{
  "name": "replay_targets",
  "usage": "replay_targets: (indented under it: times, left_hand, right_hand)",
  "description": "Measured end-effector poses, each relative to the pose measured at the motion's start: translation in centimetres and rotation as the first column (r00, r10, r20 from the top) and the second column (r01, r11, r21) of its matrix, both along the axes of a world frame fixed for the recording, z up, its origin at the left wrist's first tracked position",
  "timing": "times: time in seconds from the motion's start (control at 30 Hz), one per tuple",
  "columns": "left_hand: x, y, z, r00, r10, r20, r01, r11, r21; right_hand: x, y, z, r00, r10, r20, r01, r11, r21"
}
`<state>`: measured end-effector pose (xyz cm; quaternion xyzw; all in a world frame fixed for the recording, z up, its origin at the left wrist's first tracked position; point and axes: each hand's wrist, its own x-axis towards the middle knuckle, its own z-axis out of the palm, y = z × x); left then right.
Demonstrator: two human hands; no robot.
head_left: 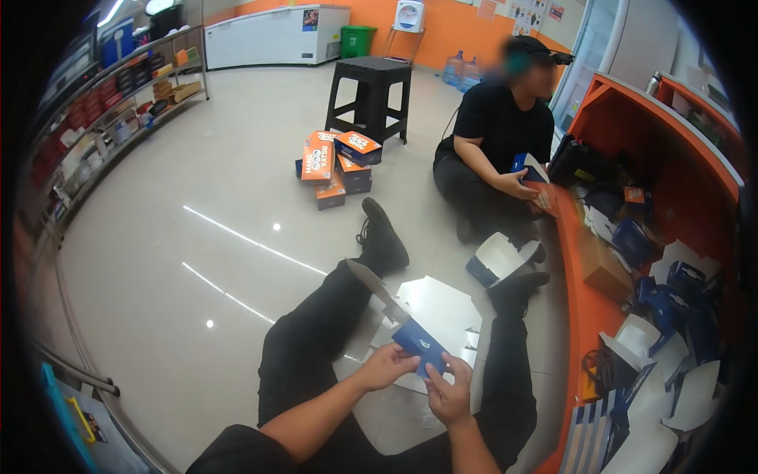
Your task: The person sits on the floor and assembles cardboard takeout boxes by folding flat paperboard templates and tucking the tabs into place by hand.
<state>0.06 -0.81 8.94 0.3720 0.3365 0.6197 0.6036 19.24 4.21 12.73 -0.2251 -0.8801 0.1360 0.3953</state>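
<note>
Between my legs I hold a partly folded cardboard food box (418,345), blue outside, with a pale flap rising at its far left. My left hand (387,368) pinches the blue panel's lower left edge between thumb and fingers. Gripping the same panel from the right is my right hand (450,393), its thumb close to the left one. Under the box, a flat white cardboard sheet (446,304) lies on the floor. An open box (499,259), white inside and blue outside, stands beyond it near my right shoe.
Finished orange and blue boxes (320,158) are piled by a black stool (371,95). A co-worker (501,126) sits far right holding another box (530,167). On my right, an orange cabinet (570,316) holds many loose boxes. A metal shelf (118,99) stands far left.
</note>
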Motion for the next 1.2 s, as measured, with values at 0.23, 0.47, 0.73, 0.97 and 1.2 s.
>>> replay_targets:
  times: [0.23,0.47,0.73,0.97,1.2]
  left_hand:
    - [1.4,0.2,-0.6,0.999,0.034,0.038,-0.036,0.999,0.035]
    - [2.3,-0.5,-1.8,0.995,-0.036,-0.089,0.040,0.998,0.043]
    - [0.1,-0.4,1.9,0.696,-0.023,-0.718,0.207,0.964,0.169]
    - [-0.7,-0.9,1.7,0.193,0.070,-0.979,0.512,0.844,0.162]
    - [0.2,0.0,0.8,0.609,-0.037,-0.792,0.018,0.999,-0.033]
  right_hand:
    - [0.1,-0.3,-0.2,0.999,-0.052,0.014,0.051,0.998,0.038]
    - [0.0,-0.4,0.0,0.995,-0.102,0.020,0.102,0.995,0.008]
    - [3.2,3.2,0.4,0.961,-0.168,-0.219,0.048,0.884,-0.465]
    - [7.8,7.9,-3.0,0.785,-0.555,-0.277,-0.324,0.014,-0.946]
    - [4.4,6.2,-2.1,0.931,-0.173,-0.322,-0.159,0.601,-0.783]
